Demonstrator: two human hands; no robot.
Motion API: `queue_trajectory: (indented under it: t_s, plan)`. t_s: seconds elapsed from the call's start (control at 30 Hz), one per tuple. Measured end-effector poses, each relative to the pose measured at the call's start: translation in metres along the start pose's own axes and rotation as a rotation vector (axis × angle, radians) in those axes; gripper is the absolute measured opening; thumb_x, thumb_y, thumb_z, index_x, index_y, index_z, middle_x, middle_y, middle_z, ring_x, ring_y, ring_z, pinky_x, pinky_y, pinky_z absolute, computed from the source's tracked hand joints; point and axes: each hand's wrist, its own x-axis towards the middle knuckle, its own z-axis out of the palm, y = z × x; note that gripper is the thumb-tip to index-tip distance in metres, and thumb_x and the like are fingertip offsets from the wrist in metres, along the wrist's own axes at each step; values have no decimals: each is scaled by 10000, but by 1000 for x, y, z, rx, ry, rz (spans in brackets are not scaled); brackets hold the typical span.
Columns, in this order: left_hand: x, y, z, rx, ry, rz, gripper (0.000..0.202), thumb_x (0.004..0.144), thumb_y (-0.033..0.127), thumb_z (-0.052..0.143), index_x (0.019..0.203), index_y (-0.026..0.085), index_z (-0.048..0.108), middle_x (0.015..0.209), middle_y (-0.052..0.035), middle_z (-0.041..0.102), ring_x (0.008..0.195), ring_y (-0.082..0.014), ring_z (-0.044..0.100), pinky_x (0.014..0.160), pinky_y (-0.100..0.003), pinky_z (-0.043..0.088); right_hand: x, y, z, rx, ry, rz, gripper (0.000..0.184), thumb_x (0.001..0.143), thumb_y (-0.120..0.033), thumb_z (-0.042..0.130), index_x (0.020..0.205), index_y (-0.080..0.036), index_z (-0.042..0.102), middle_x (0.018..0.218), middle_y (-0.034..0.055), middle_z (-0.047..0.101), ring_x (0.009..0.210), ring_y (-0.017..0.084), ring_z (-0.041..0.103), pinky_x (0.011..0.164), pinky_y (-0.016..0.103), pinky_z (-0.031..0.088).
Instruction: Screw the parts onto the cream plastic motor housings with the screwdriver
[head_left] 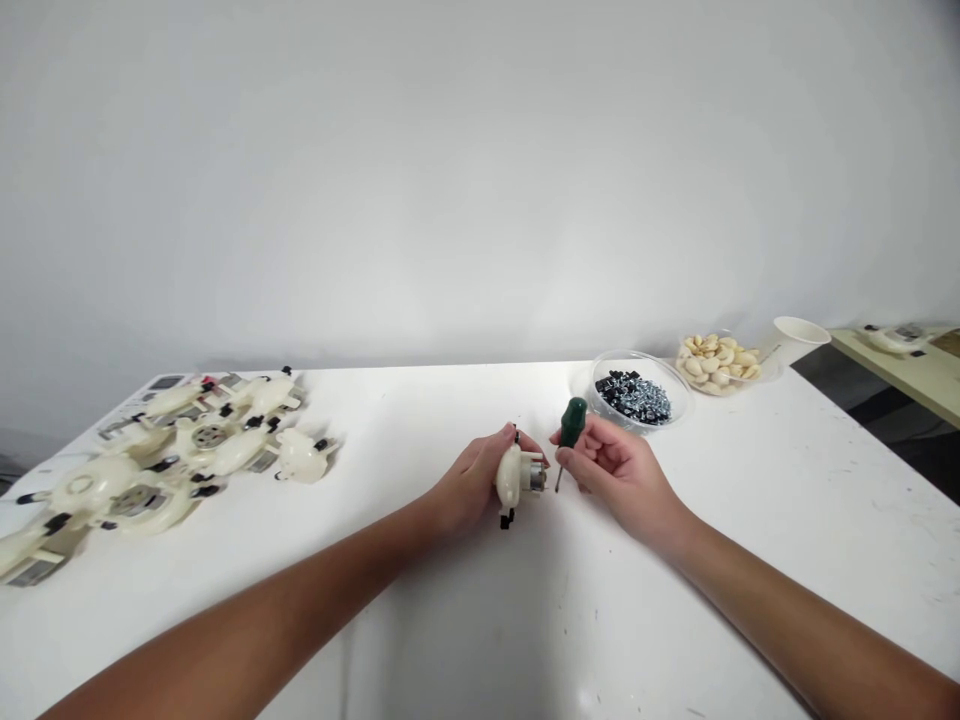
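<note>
In the middle of the table, my left hand [474, 482] is closed around a cream plastic motor housing [509, 477]. A silver motor [537, 476] sticks out of its right side, and small black pieces sit at its top and bottom ends. My right hand [619, 470] grips a screwdriver [573, 424] by its dark green handle, with the thin shaft pointing down. The tip is just right of the motor, and whether it touches anything I cannot tell. Fingers of my left hand behind the housing are partly hidden.
Several similar cream motor housings [300, 455] lie in a pile at the left. Behind my right hand stands a clear round tub [679, 405] of screws and black pieces. Farther right are a clear container of cream pieces [716, 362], a white cup [795, 340] and a side shelf [919, 378].
</note>
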Motion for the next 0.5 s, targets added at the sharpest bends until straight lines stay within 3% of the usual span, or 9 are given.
queue_trajectory:
  t_s: [0.1,0.2,0.37,0.5]
  plan:
    - [0,1,-1,9,21,-27,607,1047,616,306,965,141,675,809,-61,649,686,-155,546,637,-266,417,-2,-1,-2,83,-54,44,162,977,-372,685,1040,-223,688,746,-12,626,620,143,606,581,290,513]
    - [0,3,0,42,65,-33,600,1033,650,308,967,158,646,764,-34,612,622,-138,503,570,-252,400,-8,-4,-5,-23,-103,-39,136,975,-319,682,1082,-236,691,855,26,695,730,182,669,667,332,559]
    - [0,6,2,98,122,-8,519,1018,662,350,964,194,568,738,12,528,580,-120,448,511,-232,396,-10,-6,-4,-253,-188,-156,154,987,-252,625,1135,-264,666,943,37,708,776,187,644,658,318,521]
    - [-1,3,2,118,119,-52,486,1020,653,337,944,211,524,676,35,464,540,-110,381,469,-221,330,-11,-1,3,-403,-182,-204,141,927,-229,686,1062,-256,654,818,5,673,696,165,597,586,277,464]
